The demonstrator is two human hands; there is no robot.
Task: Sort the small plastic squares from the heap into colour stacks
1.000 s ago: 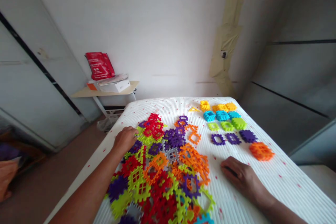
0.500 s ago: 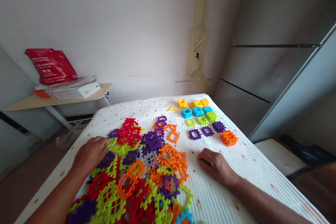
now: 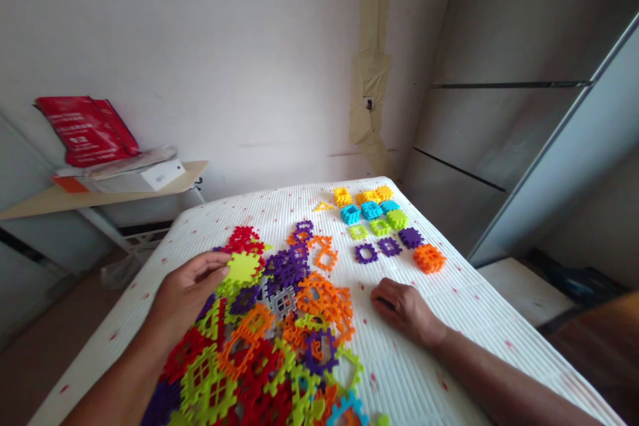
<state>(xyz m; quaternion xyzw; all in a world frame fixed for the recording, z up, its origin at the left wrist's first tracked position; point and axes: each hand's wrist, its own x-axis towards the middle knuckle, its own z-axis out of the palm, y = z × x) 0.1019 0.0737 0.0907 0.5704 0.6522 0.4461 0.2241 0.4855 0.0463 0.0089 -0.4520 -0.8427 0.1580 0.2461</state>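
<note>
My left hand (image 3: 187, 286) pinches a solid yellow-green interlocking tile (image 3: 243, 268) by its left edge, over the upper left of a mixed heap of toothed plastic tiles. Right under that tile lie red tiles (image 3: 244, 237) and more green ones. Purple tiles (image 3: 287, 269) and orange tiles (image 3: 324, 299) spread across the heap's middle and right, around a grey window tile (image 3: 283, 303). My right hand (image 3: 407, 309) rests on the white quilted cover (image 3: 399, 373), fingers curled in, with nothing visible in them. It lies nearest the orange stack (image 3: 429, 257).
Sorted rows stand at the far right: yellow stacks (image 3: 343, 196), blue stacks (image 3: 372, 210), green tiles (image 3: 380, 226) and purple tiles (image 3: 389, 246). A loose yellow triangle piece (image 3: 323, 206) lies beside them. Behind is a wall, with a side shelf (image 3: 192, 176) at left and a grey cabinet (image 3: 464, 133) at right.
My left hand has lifted the solid yellow-green tile into view from the heap's left side and moved slightly right. My right hand stays put on the cover. The view has shifted slightly.
</note>
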